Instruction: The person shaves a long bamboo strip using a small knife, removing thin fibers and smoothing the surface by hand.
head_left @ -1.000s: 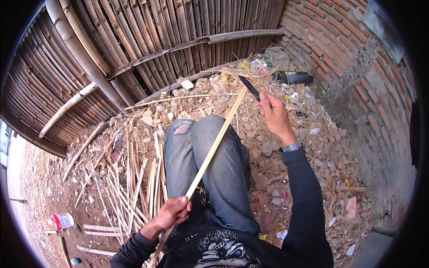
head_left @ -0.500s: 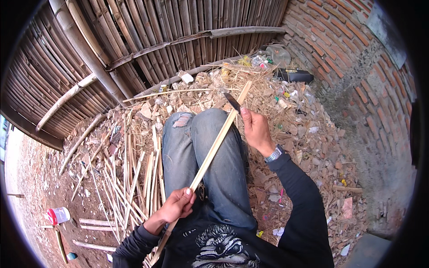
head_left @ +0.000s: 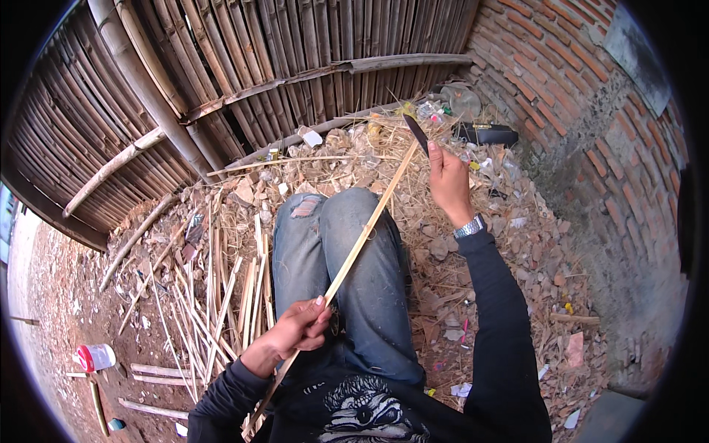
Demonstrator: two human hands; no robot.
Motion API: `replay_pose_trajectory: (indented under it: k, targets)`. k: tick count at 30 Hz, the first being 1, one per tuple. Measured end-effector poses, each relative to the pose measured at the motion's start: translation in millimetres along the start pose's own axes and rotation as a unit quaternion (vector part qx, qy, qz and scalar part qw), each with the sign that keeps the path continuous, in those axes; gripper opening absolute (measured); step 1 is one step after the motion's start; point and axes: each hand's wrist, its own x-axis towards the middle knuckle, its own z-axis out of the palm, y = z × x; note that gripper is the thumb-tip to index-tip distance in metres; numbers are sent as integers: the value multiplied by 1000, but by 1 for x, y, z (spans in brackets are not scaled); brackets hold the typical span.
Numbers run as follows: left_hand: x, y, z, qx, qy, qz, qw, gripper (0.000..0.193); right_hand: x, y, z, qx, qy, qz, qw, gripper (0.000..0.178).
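A long pale bamboo strip (head_left: 367, 232) slants across my jeans, from near my waist up past my right knee. My left hand (head_left: 301, 329) is closed around its lower part, in front of my lap. Beyond the knees, my right hand (head_left: 450, 181) grips a knife (head_left: 417, 134), its handle hidden in the fist. The dark blade points up and left, its lower part close to the strip's far tip; whether they touch I cannot tell. A watch (head_left: 468, 226) sits on my right wrist.
Several split bamboo strips (head_left: 214, 295) lie in a loose pile left of my legs. Rubble and shavings cover the ground. A bamboo wall (head_left: 295, 37) stands ahead, a brick wall (head_left: 576, 81) to the right. A red and white tub (head_left: 96, 357) is at far left.
My right hand and the knife have moved up and to the right, to the strip's far end. The strip now appears turned, showing a narrower face. My left hand has shifted slightly up.
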Motion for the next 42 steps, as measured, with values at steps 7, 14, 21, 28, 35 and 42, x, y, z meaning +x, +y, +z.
replay_pose_trajectory:
  k: [7,14,21,28,35,42]
  targets:
    - [33,13,15,-32,-12,21,999,44,-84,-48,28,84,-142,-63,984,43]
    - [41,21,8,36,-6,37,999,45,-111,-69,1,126,-216,-20,968,43]
    - [-36,-1,0,347,57,131,927,45,-75,-16,9,62,-90,14,994,48]
    - [-142,-32,-20,411,93,48,905,34,-77,-8,21,107,-47,26,993,49]
    - [-98,-41,-30,190,134,109,966,32,-61,-8,21,78,-10,47,996,50]
    - [-16,-12,14,108,84,120,983,34,-115,-46,20,89,-117,2,989,44]
